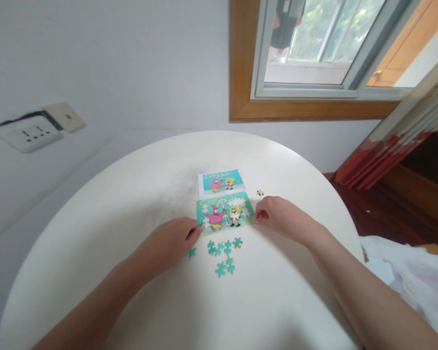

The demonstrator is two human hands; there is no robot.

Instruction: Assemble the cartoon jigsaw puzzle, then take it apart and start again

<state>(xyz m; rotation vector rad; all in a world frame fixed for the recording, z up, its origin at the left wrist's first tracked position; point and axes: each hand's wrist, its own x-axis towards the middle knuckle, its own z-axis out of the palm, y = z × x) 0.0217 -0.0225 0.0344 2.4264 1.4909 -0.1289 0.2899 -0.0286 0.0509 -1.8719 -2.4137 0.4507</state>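
Note:
A partly filled cartoon jigsaw puzzle point(215, 221) lies flat on the round white table point(160, 180), with white gaps at its left side and upper right. At the puzzle's lower left edge, my left hand point(177, 238) is closed, thumb and fingers pinching the border. My right hand point(279, 214) has its fingers curled in at the right edge, closed on the border there. Several loose teal puzzle pieces point(221, 269) are scattered below the puzzle. One teal piece point(191, 253) sits beside my left hand, and a multicoloured piece point(260, 193) lies beyond my right hand.
Behind the puzzle lies a printed reference picture point(221, 182), touching or nearly touching its top edge. A wall with a socket point(31, 133) is on the left, a wood-framed window point(314, 108) ahead. White plastic bags point(405, 270) and a red-and-white curtain point(379, 155) are to the right.

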